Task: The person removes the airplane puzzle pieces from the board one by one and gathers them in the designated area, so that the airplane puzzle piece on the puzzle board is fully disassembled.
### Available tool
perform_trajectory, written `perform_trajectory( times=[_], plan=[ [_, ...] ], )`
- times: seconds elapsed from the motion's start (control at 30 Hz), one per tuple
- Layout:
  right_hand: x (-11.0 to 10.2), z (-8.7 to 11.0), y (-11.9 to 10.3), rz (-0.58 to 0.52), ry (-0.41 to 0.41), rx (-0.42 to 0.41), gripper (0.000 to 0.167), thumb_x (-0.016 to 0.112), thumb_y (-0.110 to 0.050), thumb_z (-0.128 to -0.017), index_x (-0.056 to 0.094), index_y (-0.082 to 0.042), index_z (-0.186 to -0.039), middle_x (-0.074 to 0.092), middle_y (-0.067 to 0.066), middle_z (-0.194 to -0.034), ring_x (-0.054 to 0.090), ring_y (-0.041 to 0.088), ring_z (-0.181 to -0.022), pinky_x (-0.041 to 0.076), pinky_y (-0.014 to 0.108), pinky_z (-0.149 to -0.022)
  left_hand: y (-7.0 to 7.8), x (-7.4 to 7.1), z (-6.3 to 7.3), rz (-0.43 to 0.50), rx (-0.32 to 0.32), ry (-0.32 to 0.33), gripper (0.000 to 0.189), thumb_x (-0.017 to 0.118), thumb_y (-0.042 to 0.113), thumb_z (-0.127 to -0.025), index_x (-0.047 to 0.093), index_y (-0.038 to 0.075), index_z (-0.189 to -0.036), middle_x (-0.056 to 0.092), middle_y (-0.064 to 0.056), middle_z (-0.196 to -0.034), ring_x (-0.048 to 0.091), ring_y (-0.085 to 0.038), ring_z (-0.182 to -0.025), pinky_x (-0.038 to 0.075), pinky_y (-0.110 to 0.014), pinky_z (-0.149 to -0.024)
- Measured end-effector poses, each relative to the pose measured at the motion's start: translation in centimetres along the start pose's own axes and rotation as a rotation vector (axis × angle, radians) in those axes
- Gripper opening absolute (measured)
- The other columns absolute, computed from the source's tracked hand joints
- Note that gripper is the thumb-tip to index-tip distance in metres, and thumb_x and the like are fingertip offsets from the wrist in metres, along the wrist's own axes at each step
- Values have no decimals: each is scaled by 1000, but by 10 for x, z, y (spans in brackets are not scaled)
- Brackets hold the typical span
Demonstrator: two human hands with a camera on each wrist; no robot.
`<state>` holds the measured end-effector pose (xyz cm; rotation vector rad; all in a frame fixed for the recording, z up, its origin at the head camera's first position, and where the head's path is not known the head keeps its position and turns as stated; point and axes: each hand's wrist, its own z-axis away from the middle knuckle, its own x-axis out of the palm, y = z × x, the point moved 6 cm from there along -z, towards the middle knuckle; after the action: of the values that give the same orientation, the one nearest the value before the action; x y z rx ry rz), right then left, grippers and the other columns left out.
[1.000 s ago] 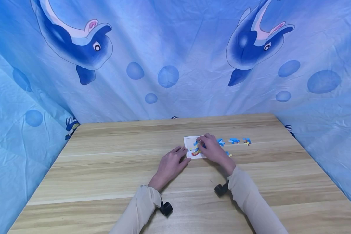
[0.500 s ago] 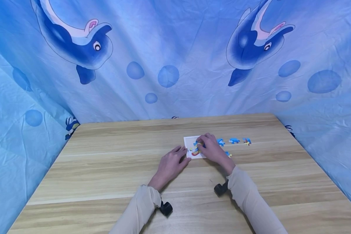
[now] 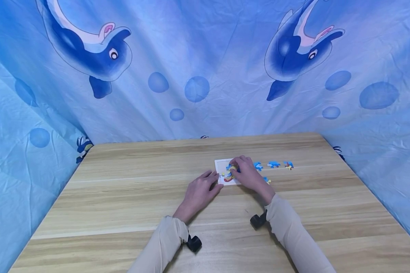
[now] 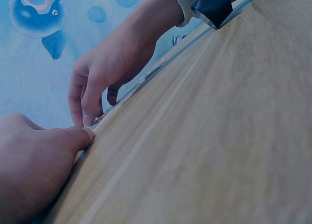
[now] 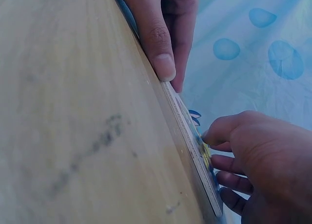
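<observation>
A small white-framed puzzle board (image 3: 223,160) lies flat on the table, with colourful pieces partly filling it. My left hand (image 3: 199,191) holds the board's near left corner, its thumb at the near edge and fingertips at the left side. In the right wrist view the left thumb (image 5: 164,65) presses on the board's edge. My right hand (image 3: 249,173) bends over the board and pinches a blue and yellow puzzle piece (image 3: 233,167) against it. That hand covers the board's right part and much of the piece.
Several loose puzzle pieces (image 3: 273,164) lie right of the board, one of them (image 3: 266,179) close by the right wrist. Wood-grain tabletop (image 3: 123,197) surrounds them. A blue dolphin-print curtain (image 3: 198,57) hangs behind the table's far edge.
Both hands stay nearly in place. The right fingers shift only very slightly over the board; the loose pieces have not moved.
</observation>
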<state>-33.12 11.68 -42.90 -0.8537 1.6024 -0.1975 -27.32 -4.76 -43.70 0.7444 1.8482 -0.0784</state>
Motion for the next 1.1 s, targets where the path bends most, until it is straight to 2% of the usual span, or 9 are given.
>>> perform_trajectory(
  times=[0.2,0.67,0.93,1.1],
  plan=[
    [0,0,1,-6,1,-11,23,64,-16,-91,63,-4,-111,57,8,-105,46,26,-101,42,42,-86,0,-1,0,9,7,9,43,61,41,-93,66,11,-124,62,-7,-128,56,-25,-122,52,-44,-89],
    [0,0,-4,100,-20,-49,33,63,-14,-93,63,-2,-123,57,9,-107,49,29,-101,44,43,-84,-1,1,-1,7,5,5,43,60,41,-93,66,11,-124,62,-7,-129,56,-25,-122,52,-43,-89],
    [-4,2,-6,30,-14,-28,28,62,-13,-93,62,-4,-120,56,10,-108,49,28,-103,44,43,-86,-1,1,-1,6,-3,-6,44,59,42,-94,65,12,-125,61,-7,-130,55,-25,-122,52,-42,-90],
    [-4,3,-7,29,-12,-34,29,60,-13,-94,61,-5,-122,56,8,-105,47,27,-101,43,43,-85,-1,1,-1,5,-5,-10,44,59,42,-94,65,12,-126,61,-6,-130,55,-25,-123,52,-43,-90]
  ],
)
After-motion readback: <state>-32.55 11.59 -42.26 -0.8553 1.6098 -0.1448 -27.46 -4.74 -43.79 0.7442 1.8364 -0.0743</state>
